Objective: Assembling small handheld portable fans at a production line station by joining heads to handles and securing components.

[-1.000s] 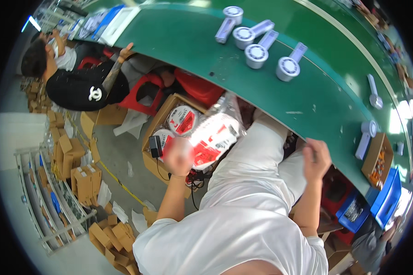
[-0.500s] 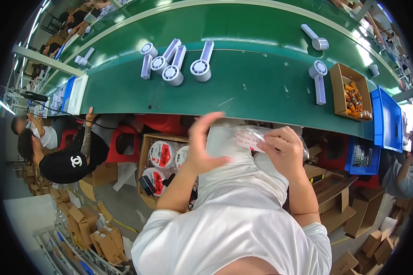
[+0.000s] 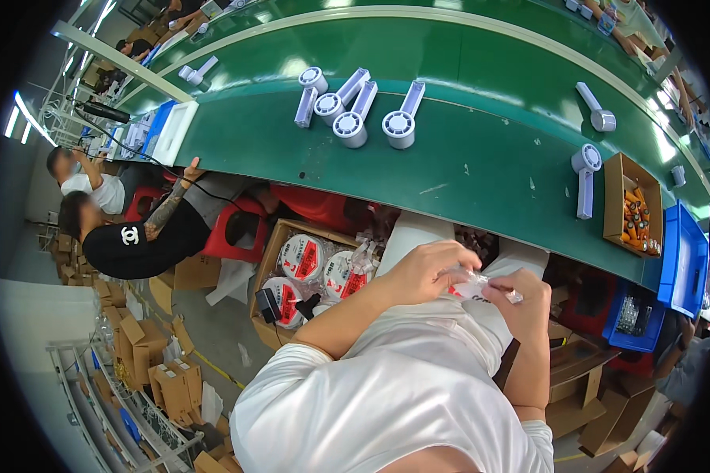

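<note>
Low over my lap, my left hand (image 3: pixel 427 273) and my right hand (image 3: pixel 526 298) pinch a crumpled clear plastic bag (image 3: pixel 471 288) between them. White and red print shows through the plastic; the rest of it is covered by my fingers. Both sets of fingers are closed on the bag, close together. Beyond my hands, several pale lavender handheld fan bodies lie on the green workbench; one fan (image 3: pixel 399 128) is nearest the middle, and another fan (image 3: pixel 585 180) lies toward the right.
A cardboard box (image 3: pixel 612 201) of orange battery cells stands at the bench's right, beside a blue bin (image 3: pixel 670 260). Below left, a carton (image 3: pixel 271 256) holds round white-and-red packages and a black adapter (image 3: pixel 269 304). A co-worker in black (image 3: pixel 126 251) sits at the left.
My left hand, spread and apart from the bag before, has come down and right and closed on it. The bag is now bunched between both hands. The view has shifted.
</note>
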The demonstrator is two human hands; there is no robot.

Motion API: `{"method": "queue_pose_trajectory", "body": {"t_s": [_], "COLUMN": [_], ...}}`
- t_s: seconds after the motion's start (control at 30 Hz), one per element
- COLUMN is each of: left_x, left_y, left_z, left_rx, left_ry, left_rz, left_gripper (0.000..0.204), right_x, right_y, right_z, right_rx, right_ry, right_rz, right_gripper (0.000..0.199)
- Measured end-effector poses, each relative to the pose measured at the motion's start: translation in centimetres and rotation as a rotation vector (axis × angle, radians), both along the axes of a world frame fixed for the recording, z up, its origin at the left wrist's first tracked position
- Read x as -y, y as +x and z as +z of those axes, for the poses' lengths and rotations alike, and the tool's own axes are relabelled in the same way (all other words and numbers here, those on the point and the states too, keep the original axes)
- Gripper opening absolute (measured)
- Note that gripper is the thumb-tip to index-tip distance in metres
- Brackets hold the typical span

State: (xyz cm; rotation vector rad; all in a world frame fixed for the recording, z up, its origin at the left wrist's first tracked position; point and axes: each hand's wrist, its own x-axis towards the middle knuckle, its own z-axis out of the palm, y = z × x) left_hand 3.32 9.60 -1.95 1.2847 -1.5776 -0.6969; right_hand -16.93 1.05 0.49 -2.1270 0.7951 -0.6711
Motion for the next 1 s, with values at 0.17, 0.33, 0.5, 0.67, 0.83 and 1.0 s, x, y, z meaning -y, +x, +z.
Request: {"method": "queue_pose_trajectory", "body": {"t_s": [0.17, 0.33, 0.5, 0.67, 0.83, 1.0], "left_x": [-0.7, -0.8, -0.4, -0.7, -1.1, -0.5], "left_y": [1.6, 1.4, 0.5, -0.5, -1.0, -1.4], "left_z": [0.5, 1.5, 0.9, 0.1, 0.0, 0.4], "left_rx": [0.050, 0.043, 0.185, 0.123, -0.216, -0.267], "left_ry": [0.160, 0.174, 0.034, -0.065, 0.206, 0.206], "left_rz": [0.086, 0.111, 0.102, 0.086, 0.104, 0.103], "left_gripper": [0.027, 0.026, 0.014, 0.007, 0.009, 0.013], "right_x": [0.8, 1.2, 0.6, 0.8, 0.8, 0.8], "right_y": [1.6, 2.3, 2.9, 2.9, 2.5, 1.9], "right_z": [1.5, 1.4, 1.9, 0.4, -1.2, -0.7], "right_rx": [-0.056, -0.018, -0.025, -0.010, 0.225, 0.235], "right_ry": [0.155, 0.210, 0.084, -0.355, -0.877, -0.835], "right_rz": [-0.003, 0.095, 0.181, 0.356, 0.427, 0.331], "right_gripper": [0.016, 0.014, 0.008, 0.010, 0.019, 0.017]}}
